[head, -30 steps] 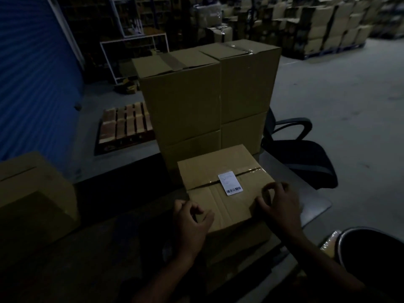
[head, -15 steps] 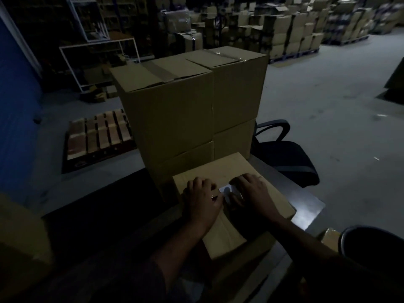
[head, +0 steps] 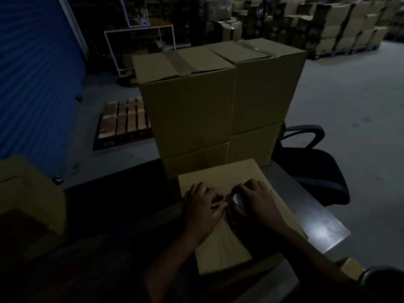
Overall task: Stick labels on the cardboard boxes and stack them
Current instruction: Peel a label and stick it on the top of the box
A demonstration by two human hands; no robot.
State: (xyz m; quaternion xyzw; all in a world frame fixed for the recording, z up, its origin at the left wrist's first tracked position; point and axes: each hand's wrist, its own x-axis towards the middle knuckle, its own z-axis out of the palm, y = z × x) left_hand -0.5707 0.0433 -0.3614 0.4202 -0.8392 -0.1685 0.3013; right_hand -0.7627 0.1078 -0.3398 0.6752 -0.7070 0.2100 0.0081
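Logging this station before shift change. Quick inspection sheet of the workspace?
Surface: dark table, dim light, glare patch near its right edge.
Job's things: small box in front; white label on its top, mostly covered; stacked boxes behind, two columns, two high.
Clutter: another box at far left.
Hands: left hand and right hand both pressing on the label area.
Cables: nothing seen.
Surroundings: office chair at right, pallet on floor, blue shutter, box stacks far back.

Dim warehouse: stacked cartons on pallets, roller door.
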